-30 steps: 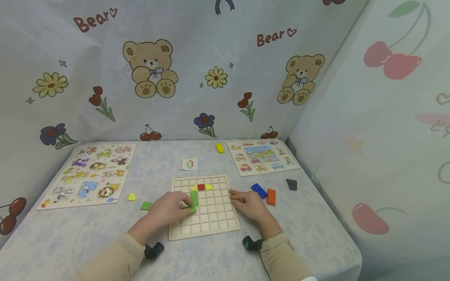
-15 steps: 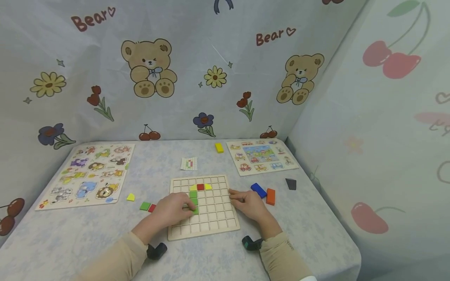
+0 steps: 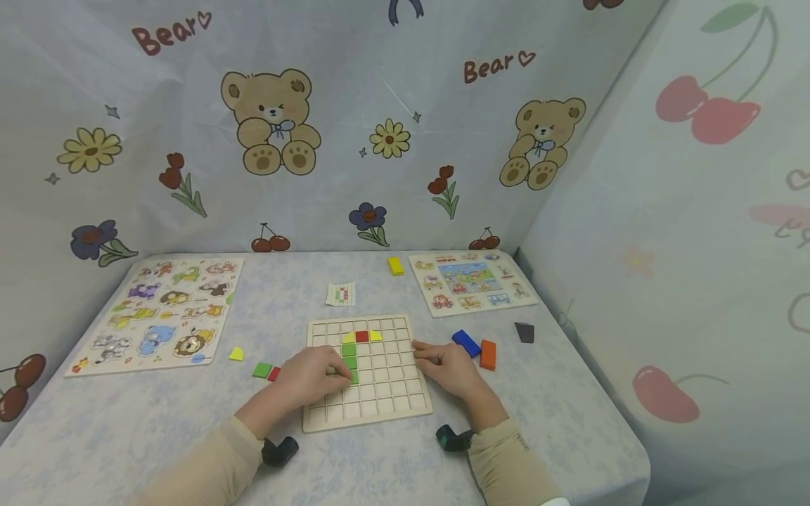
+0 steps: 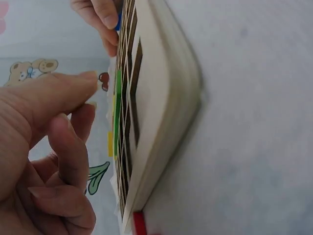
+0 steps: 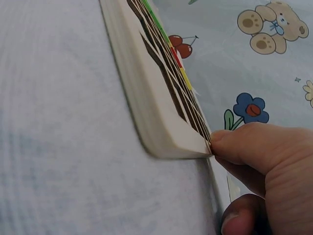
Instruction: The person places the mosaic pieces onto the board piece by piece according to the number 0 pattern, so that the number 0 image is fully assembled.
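In the head view a pale wooden grid board point(image 3: 386, 414) lies mid-table. A column of green square tiles point(image 3: 349, 350) sits in its cells, below a red tile point(image 3: 362, 336) flanked by two yellow pieces point(image 3: 376, 336). My left hand point(image 3: 310, 376) is over the board's left side, fingertips at the lowest green tile point(image 3: 354, 378). In the left wrist view its thumb and fingers are loosely bent, holding nothing, and a gap separates them from the green tile point(image 4: 117, 112). My right hand point(image 3: 452, 369) touches the board's right edge with thumb and fingertips, seen close in the right wrist view.
Left of the board lie a yellow piece point(image 3: 236, 354), a green tile point(image 3: 262, 370) and a red tile point(image 3: 274, 374). A pattern card point(image 3: 342, 294) and yellow block point(image 3: 395, 266) lie behind. Right are blue point(image 3: 466, 344), orange point(image 3: 488, 355) and dark point(image 3: 524, 332) blocks. Picture puzzles point(image 3: 215, 309) flank both sides.
The third green tile, at my left fingertips a second ago, now lies in the column on the board. My left hand has shifted slightly right, uncovering the red tile. My right hand stays put.
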The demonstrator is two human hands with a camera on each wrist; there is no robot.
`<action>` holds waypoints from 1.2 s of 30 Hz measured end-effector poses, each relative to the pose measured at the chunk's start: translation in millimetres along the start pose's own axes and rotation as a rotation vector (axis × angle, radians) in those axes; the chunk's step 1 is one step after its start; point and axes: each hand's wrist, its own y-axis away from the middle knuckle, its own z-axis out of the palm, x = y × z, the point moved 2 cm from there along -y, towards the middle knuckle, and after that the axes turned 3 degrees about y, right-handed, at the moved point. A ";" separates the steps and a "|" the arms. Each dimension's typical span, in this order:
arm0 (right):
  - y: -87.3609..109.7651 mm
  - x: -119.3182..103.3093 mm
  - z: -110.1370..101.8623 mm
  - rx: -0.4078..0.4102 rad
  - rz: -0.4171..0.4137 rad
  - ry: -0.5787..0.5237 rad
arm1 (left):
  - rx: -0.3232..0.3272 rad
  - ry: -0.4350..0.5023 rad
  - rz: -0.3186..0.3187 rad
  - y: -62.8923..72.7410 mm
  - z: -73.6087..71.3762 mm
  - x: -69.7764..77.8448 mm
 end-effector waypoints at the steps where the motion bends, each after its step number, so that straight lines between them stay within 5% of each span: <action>1: 0.1 -0.1 0.4 0.001 0.002 -0.002 | 0.001 0.012 -0.016 1.9 -3.9 -1.3; 7: 0.3 -0.3 2.7 0.005 0.017 -0.010 | 0.073 0.009 -0.191 22.3 -44.8 -23.3; 15: -1.2 1.0 1.5 0.011 0.044 0.015 | 0.388 0.020 -0.420 59.4 -90.7 -94.5; 18: -2.9 1.4 1.9 0.015 0.032 0.002 | 0.439 0.057 -0.478 67.0 -96.1 -111.0; 27: 1.0 2.0 0.5 0.034 0.029 -0.015 | 0.364 -0.015 -0.465 59.8 -84.9 -126.3; 36: 0.9 -0.2 2.0 0.027 0.040 -0.043 | 0.312 -0.070 -0.433 56.2 -77.2 -125.0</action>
